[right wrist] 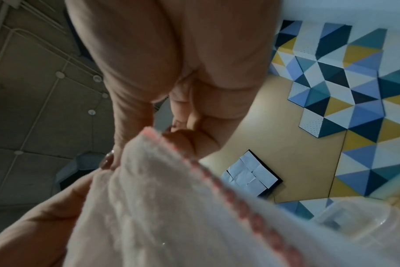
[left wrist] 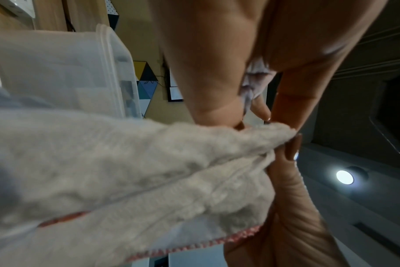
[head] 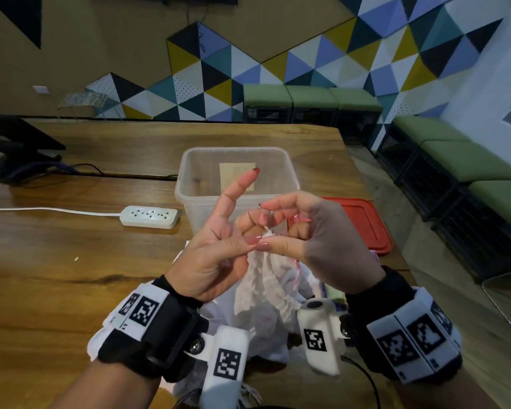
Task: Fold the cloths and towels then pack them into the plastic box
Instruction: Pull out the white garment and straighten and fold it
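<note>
Both hands are raised close together above the table [head: 71, 261], fingertips meeting on the top corner of a white towel [head: 263, 278] with pink stitched edging. The left hand [head: 219, 246] pinches that corner between thumb and a curled finger, its index finger pointing straight up and away, palm turned inward. The right hand [head: 313, 240] pinches the same corner between thumb and curled fingers, back of the hand facing the head camera. The towel hangs below the hands down onto a heap of pale cloths [head: 266, 338] between the wrists. Just beyond the fingertips stands the clear plastic box [head: 189, 178]; a red lid [head: 369, 225] lies beyond the right hand.
</note>
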{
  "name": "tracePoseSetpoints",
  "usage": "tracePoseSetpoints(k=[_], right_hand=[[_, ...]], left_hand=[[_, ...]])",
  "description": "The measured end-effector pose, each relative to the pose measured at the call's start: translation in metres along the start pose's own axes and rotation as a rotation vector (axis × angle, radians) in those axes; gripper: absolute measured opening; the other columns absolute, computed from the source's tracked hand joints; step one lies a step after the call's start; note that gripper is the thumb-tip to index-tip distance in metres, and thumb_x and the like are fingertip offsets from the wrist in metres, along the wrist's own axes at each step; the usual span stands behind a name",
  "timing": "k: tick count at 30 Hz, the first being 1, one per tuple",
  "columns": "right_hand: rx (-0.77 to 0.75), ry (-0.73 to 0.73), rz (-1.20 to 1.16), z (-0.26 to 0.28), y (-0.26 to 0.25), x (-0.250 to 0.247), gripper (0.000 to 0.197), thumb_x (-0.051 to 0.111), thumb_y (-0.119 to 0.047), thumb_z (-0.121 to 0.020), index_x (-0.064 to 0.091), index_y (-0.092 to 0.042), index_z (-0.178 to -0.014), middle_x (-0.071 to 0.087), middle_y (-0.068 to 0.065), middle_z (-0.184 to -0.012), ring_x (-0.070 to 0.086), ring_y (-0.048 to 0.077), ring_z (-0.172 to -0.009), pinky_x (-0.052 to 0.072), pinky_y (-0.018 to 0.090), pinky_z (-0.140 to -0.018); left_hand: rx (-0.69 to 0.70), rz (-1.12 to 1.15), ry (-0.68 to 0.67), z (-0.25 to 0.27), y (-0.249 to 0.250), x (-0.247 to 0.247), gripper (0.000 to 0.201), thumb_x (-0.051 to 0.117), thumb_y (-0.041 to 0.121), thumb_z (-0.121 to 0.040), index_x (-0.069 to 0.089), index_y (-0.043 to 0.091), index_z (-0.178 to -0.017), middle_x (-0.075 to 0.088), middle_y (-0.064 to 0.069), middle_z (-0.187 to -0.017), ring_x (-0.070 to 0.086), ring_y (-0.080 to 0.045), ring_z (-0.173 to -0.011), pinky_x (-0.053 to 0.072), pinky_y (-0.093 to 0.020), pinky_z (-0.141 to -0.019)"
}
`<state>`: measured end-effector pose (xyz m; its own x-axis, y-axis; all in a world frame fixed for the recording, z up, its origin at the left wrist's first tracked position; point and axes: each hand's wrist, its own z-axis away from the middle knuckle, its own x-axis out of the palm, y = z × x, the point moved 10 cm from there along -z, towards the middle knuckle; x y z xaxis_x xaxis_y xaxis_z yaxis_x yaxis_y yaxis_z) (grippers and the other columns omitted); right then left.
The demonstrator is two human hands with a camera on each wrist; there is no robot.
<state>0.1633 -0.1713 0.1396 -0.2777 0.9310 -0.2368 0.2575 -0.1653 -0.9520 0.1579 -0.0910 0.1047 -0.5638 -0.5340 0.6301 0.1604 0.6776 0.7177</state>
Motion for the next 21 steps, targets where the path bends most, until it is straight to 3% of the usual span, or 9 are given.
tracePoseSetpoints(k=[2, 5, 7, 9, 11, 14, 16, 18, 21], right_hand=[[0.01, 0.025, -0.021, -0.001, 0.003, -0.002, 0.055, 0.078, -0.028, -0.053, 0.062, -0.015, -0.104, 0.065, 0.006, -0.085, 0.048, 0.009, -0.043, 0.043, 0.027, -0.042], [0.058, 0.067, -0.167, -0.003, 0.017, -0.004, 0.06, 0.081, -0.025, -0.052, 0.06, -0.015, -0.107, 0.064, 0.008, -0.079, 0.055, 0.024, -0.061, 0.049, 0.045, -0.064], [0.103, 0.061, -0.22, -0.005, 0.029, -0.002, 0.059, 0.087, -0.022, -0.051, 0.061, -0.017, -0.104, 0.061, 0.003, -0.074, 0.055, 0.024, -0.067, 0.048, 0.042, -0.07], [0.117, 0.032, -0.206, -0.007, 0.035, 0.002, 0.044, 0.085, -0.023, -0.054, 0.064, -0.019, -0.093, 0.057, -0.001, -0.072, 0.054, 0.019, -0.066, 0.046, 0.032, -0.067], [0.112, 0.032, -0.187, -0.008, 0.035, 0.002, 0.031, 0.084, -0.024, -0.057, 0.064, -0.016, -0.079, 0.056, 0.005, -0.071, 0.051, 0.019, -0.061, 0.043, 0.03, -0.06], [0.058, 0.118, -0.172, -0.007, 0.027, -0.006, 0.031, 0.08, -0.022, -0.061, 0.052, -0.008, -0.061, 0.046, 0.012, -0.053, 0.035, 0.015, -0.041, 0.025, 0.025, -0.041], [0.027, 0.125, -0.124, -0.007, 0.022, -0.007, 0.03, 0.076, -0.018, -0.068, 0.049, -0.007, -0.06, 0.042, 0.009, -0.045, 0.029, 0.014, -0.037, 0.019, 0.024, -0.039], [-0.009, 0.104, -0.026, -0.009, 0.019, -0.007, 0.027, 0.071, -0.015, -0.077, 0.049, -0.011, -0.061, 0.041, -0.009, -0.039, 0.029, 0.005, -0.035, 0.02, 0.019, -0.038], [-0.065, 0.139, 0.11, -0.013, 0.013, -0.016, 0.027, 0.063, -0.015, -0.086, 0.048, -0.015, -0.064, 0.04, -0.014, -0.036, 0.032, 0.003, -0.034, 0.022, 0.009, -0.04]], left_hand=[[0.027, 0.028, -0.006, -0.001, 0.003, 0.002, 0.082, 0.073, 0.0, -0.072, 0.04, 0.036, -0.137, 0.052, -0.014, -0.106, 0.055, -0.024, -0.11, 0.045, -0.038, -0.097], [0.058, 0.02, -0.007, -0.005, 0.011, 0.006, 0.085, 0.073, -0.001, -0.07, 0.038, 0.038, -0.137, 0.057, -0.006, -0.104, 0.059, -0.012, -0.079, 0.05, -0.031, -0.091], [0.071, -0.022, -0.011, -0.006, 0.016, 0.007, 0.086, 0.073, 0.001, -0.069, 0.036, 0.038, -0.137, 0.057, -0.004, -0.105, 0.056, -0.009, -0.072, 0.052, -0.028, -0.084], [0.07, -0.06, -0.017, -0.008, 0.018, 0.007, 0.086, 0.075, 0.002, -0.067, 0.036, 0.038, -0.136, 0.057, -0.004, -0.105, 0.056, -0.011, -0.074, 0.052, -0.027, -0.082], [0.067, -0.101, -0.022, -0.009, 0.018, 0.007, 0.086, 0.074, 0.0, -0.066, 0.037, 0.036, -0.135, 0.058, -0.003, -0.105, 0.056, -0.01, -0.074, 0.052, -0.026, -0.082], [0.064, -0.175, 0.05, -0.011, 0.02, -0.002, 0.078, 0.065, -0.003, -0.065, 0.042, 0.033, -0.13, 0.061, 0.0, -0.103, 0.051, -0.007, -0.068, 0.05, -0.019, -0.074], [0.065, -0.197, 0.07, -0.012, 0.019, -0.007, 0.076, 0.076, 0.004, -0.063, 0.046, 0.031, -0.128, 0.061, 0.001, -0.104, 0.053, -0.006, -0.069, 0.051, -0.019, -0.073], [0.051, -0.307, 0.096, -0.011, 0.017, -0.011, 0.073, 0.082, 0.015, -0.062, 0.049, 0.033, -0.124, 0.059, 0.003, -0.107, 0.055, -0.008, -0.072, 0.052, -0.024, -0.074], [0.046, -0.628, 0.141, -0.007, 0.013, -0.015, 0.059, 0.076, 0.01, -0.064, 0.051, 0.033, -0.113, 0.058, 0.012, -0.105, 0.054, -0.009, -0.067, 0.053, -0.029, -0.068]])
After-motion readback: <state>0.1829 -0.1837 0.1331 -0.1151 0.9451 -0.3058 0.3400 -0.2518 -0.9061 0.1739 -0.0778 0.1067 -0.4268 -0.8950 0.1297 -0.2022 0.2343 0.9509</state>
